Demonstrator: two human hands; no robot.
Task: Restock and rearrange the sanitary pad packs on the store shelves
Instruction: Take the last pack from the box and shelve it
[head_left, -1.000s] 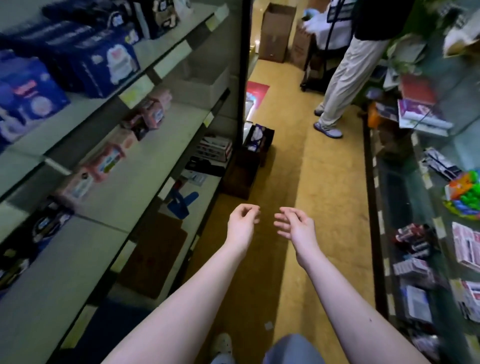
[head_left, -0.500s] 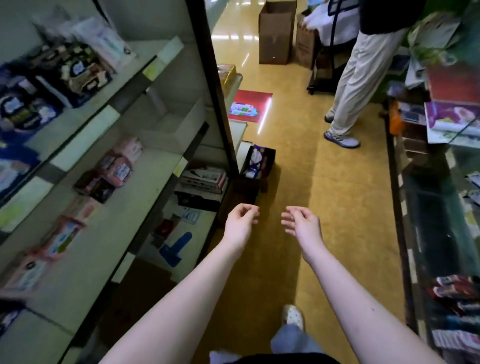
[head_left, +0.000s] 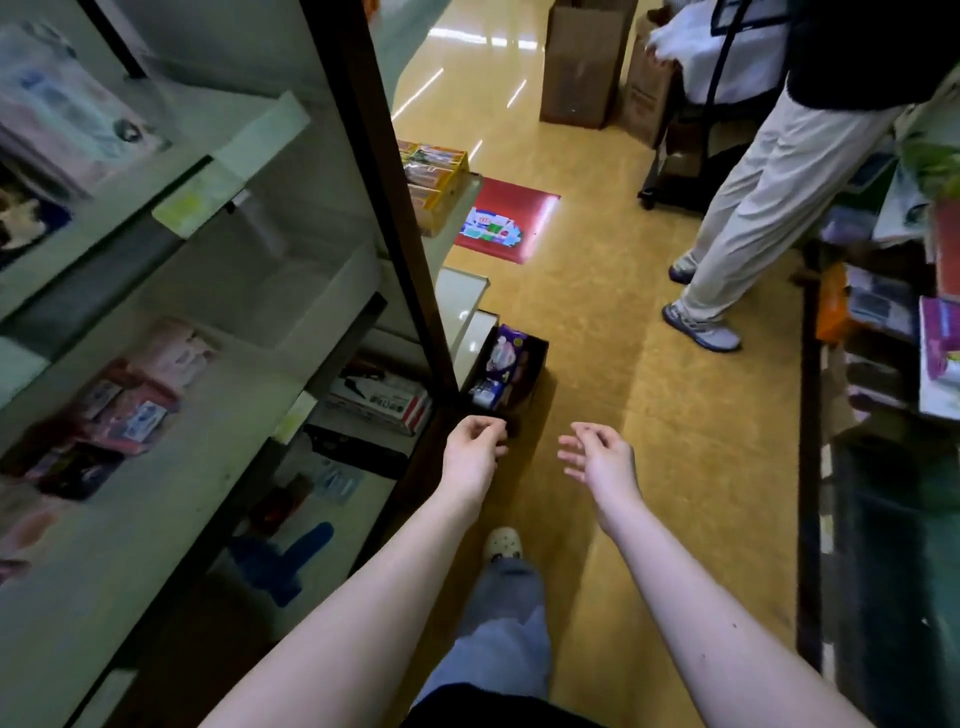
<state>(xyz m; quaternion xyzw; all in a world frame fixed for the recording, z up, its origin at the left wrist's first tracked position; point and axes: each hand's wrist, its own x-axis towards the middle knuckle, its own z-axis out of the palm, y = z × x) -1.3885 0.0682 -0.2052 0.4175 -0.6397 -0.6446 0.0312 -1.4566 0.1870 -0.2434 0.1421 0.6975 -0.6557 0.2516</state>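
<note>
Both arms reach ahead, empty: my left grip curls loosely on nothing and my right grip is slack and spread, ready, I judge, to lift stock. The box of pad packs sits on the floor at 12 o'clock, just beyond them, by the shelf end. Shelved packs lie at 9 o'clock.

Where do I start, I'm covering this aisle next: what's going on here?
A person stands in the aisle with both hands out in front, holding nothing: the left hand loosely curled, the right hand relaxed. Just beyond them, on the floor at the shelf's end, sits a dark open cardboard box with purple-and-white packs inside, untouched. Pink packs lie on the grey metal shelf to the left. Another person in beige trousers stands farther down.
</note>
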